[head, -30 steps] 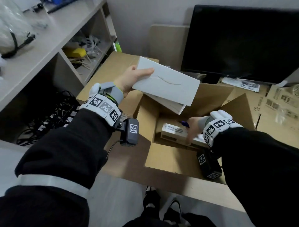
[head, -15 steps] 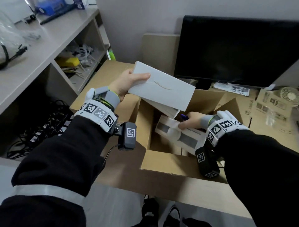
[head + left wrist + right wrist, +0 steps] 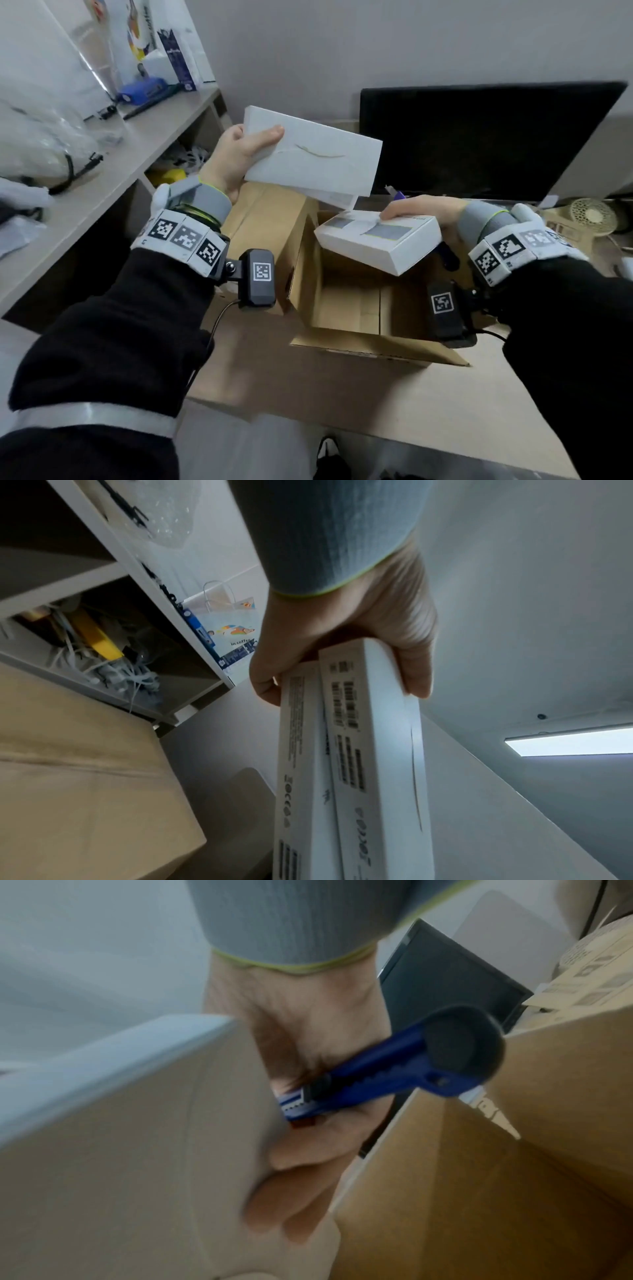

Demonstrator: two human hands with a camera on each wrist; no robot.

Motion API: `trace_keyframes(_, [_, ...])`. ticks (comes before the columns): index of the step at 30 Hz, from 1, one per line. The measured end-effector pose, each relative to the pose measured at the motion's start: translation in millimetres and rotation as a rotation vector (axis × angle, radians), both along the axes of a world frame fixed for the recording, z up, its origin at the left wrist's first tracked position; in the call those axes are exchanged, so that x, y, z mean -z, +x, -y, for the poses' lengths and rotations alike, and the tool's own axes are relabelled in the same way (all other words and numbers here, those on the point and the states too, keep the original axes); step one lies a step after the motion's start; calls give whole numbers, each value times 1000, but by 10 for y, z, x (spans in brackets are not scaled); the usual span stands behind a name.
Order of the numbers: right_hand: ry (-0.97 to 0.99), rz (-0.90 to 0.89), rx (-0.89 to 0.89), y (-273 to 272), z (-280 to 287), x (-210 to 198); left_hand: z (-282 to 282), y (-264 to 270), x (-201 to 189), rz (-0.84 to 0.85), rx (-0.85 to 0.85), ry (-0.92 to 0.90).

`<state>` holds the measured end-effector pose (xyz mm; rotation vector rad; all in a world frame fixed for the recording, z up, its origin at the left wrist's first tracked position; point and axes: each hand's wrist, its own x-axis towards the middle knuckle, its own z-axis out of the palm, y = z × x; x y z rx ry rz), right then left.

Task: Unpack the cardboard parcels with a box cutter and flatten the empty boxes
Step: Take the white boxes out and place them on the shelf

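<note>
An open cardboard parcel [image 3: 346, 305] sits in front of me, its inside bare. My left hand [image 3: 239, 154] holds two flat white boxes [image 3: 315, 161] stacked together, raised above the parcel's left flap; the left wrist view shows both boxes [image 3: 346, 750] pinched between thumb and fingers. My right hand [image 3: 421, 209] grips a third white box [image 3: 380, 240] above the parcel opening, with fingers under it. The same hand [image 3: 308, 1123] also holds a blue box cutter [image 3: 377, 1069] against the palm beside that white box [image 3: 137, 1137].
A black monitor [image 3: 479, 137] leans behind the parcel. Printed cardboard and a small fan [image 3: 592, 216] lie at the right. A white shelf unit [image 3: 102, 164] with bags, cables and a blue object stands to the left. The parcel [image 3: 514, 1177] rests on flattened cardboard [image 3: 342, 394].
My right hand has lifted the third white box out of the parcel and above its rim. My left hand has raised the two white boxes higher.
</note>
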<state>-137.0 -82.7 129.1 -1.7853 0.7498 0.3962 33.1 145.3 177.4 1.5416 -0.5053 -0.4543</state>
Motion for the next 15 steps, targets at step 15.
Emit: trace_keyframes(15, [285, 384, 24, 861, -1276, -522, -869, -55, -762, 412, -560, 73])
